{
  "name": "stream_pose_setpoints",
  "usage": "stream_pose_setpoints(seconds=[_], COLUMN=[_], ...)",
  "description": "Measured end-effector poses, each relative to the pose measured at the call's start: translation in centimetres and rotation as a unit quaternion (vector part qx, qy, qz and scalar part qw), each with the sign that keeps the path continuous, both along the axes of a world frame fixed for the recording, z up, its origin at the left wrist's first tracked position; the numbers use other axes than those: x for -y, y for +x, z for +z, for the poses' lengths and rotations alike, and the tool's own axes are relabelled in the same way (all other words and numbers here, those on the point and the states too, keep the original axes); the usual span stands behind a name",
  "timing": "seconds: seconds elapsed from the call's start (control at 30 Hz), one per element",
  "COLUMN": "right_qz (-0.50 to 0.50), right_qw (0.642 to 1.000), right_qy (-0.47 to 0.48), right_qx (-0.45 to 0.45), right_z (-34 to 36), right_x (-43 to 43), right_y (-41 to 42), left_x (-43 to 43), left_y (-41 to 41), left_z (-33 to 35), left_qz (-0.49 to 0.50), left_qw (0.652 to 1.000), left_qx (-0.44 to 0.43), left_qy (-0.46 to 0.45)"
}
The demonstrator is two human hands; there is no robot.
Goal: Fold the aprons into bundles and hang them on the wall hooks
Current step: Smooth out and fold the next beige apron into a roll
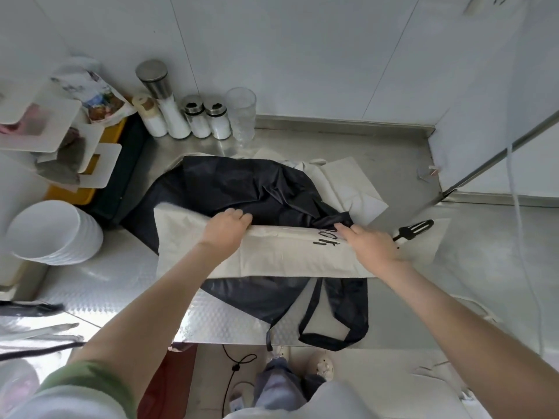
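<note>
A long cream apron (287,255) lay folded in a strip right on top of the black apron (242,182). The black apron was spread out on the shiny metal counter (106,276). It stuck out past the cream strip on the far side and on the near side.

The left hand (225,229) was on the far edge of the cream strip, over the middle of the black apron. Its fingers were curled over that edge and held it tight. The right hand (370,241) was on the same edge, over the right end of the black apron. Its fingers were bent over the edge and held it too. Some black letters (325,237) on the cream cloth showed just beside that hand.

The black apron's strap (313,300) made a loop at its near end and hung over the counter's edge. A second cream apron (348,182) lay partly under the black apron's far right side.

Behind the black apron, by the wall, stood some jars (198,119) of white stuff and a clear glass (242,113). To the left of the black apron sat a stack of white bowls (51,234) and a yellow bin (75,195).
</note>
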State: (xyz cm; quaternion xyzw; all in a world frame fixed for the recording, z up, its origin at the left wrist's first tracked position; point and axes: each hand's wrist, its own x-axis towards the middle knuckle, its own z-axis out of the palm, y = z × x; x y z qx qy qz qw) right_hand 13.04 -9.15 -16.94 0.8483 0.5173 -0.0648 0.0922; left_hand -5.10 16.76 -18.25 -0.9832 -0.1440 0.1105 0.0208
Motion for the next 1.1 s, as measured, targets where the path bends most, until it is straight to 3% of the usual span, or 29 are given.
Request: stream_pose_setpoints(seconds=[0.1,0.3,0.53,0.7,0.83,0.9,1.03,1.1], right_qz=[0.032,-0.061,-0.061,-0.069,-0.172,-0.185,-0.253,-0.272], right_qw=[0.995,0.994,0.994,0.989,0.963,0.954,0.925,0.921], right_qy=[0.056,-0.086,-0.082,-0.116,-0.115,-0.176,-0.207,-0.237], right_qx=[0.075,-0.012,-0.022,-0.063,-0.171,-0.154,-0.193,-0.145], right_z=[-1.3,-2.7,-2.8,-1.7,-1.5,-1.4,-0.1,0.7], right_x=[1.6,4.1,4.0,3.8,4.9,5.7,7.1,7.9], right_y=[0.2,-0.1,0.4,1.0,3.2,4.7,6.6,7.0], left_x=[0.1,0.2,0.4,2.2,2.2,1.9,1.6,1.9], left_y=[0.2,-1.9,-1.5,0.7,2.3,2.6,3.6,3.8], left_z=[0.2,-1.6,-1.3,-1.3,-1.2,-1.2,-1.4,-1.3], left_qz=[-0.053,0.028,0.037,-0.004,0.011,0.031,0.072,0.094], left_qw=[0.993,0.995,0.992,0.999,0.99,0.983,0.972,0.965], left_qx=[0.09,-0.084,-0.043,-0.043,-0.142,-0.181,-0.219,-0.228], left_qy=[0.062,0.035,0.109,-0.012,0.009,0.006,-0.055,-0.083])
